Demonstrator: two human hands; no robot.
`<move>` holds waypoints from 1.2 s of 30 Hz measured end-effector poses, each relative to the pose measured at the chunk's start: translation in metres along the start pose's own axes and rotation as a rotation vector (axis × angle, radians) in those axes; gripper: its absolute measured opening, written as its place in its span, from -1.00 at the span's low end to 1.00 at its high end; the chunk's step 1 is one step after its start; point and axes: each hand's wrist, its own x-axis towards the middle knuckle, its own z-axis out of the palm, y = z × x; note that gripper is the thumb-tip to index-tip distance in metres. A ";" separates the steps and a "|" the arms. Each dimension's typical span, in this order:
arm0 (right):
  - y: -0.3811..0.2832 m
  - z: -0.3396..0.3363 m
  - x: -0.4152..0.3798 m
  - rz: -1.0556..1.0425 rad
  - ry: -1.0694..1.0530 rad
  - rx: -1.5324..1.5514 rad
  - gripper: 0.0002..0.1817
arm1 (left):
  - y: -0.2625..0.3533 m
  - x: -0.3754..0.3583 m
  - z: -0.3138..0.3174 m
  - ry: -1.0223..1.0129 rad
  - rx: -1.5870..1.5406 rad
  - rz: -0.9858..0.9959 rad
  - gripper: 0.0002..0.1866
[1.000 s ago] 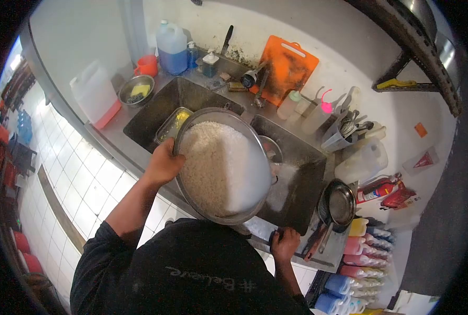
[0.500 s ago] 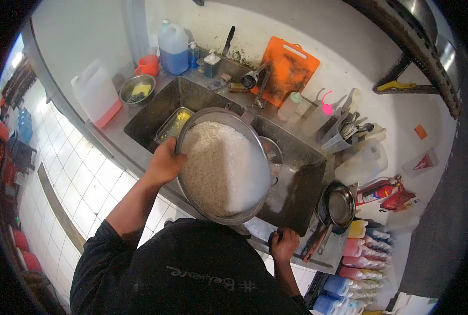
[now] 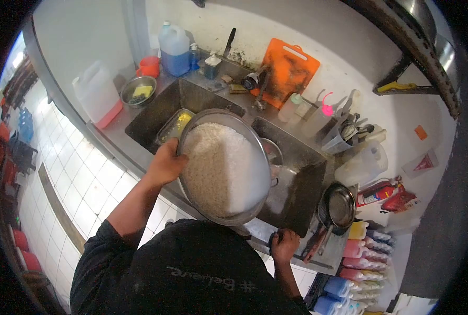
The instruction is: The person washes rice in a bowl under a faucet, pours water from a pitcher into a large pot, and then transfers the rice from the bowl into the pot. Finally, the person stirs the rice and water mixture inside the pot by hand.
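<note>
A large round metal pan point(image 3: 196, 202) holds rice point(image 3: 213, 157), with whitish cloudy liquid pooled toward its right side. It is tilted over the near edge of the sink, in front of my body. My left hand point(image 3: 168, 161) is closed on the pan's left rim, thumb on the inner side. My right hand point(image 3: 285, 245) is closed around a dark handle by the counter's front edge, which appears to run to the pan; part of it is hidden. Behind the pan, a metal tray with yellow bits point(image 3: 180, 123) lies in the left sink basin point(image 3: 155, 113).
The right basin point(image 3: 302, 194) holds a metal bowl point(image 3: 271, 152), partly hidden. Frying pans point(image 3: 341, 206) sit on the counter's right end. Jugs point(image 3: 174, 50), an orange cutting board point(image 3: 289, 71), squeeze bottles point(image 3: 318, 118) and a utensil container point(image 3: 333, 140) line the back. A faucet point(image 3: 252, 80) stands mid-back.
Very little differs. The view has shifted slightly; both hands keep their hold and the pan stays tilted in nearly the same place.
</note>
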 end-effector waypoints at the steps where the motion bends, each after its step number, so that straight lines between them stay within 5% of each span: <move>1: 0.001 0.000 -0.001 -0.001 -0.001 0.001 -0.73 | 0.007 -0.001 -0.001 0.001 0.008 0.007 -0.75; 36: -0.002 -0.003 0.000 0.016 -0.020 -0.013 -0.72 | 0.046 0.005 -0.001 -0.049 0.176 -0.070 -0.70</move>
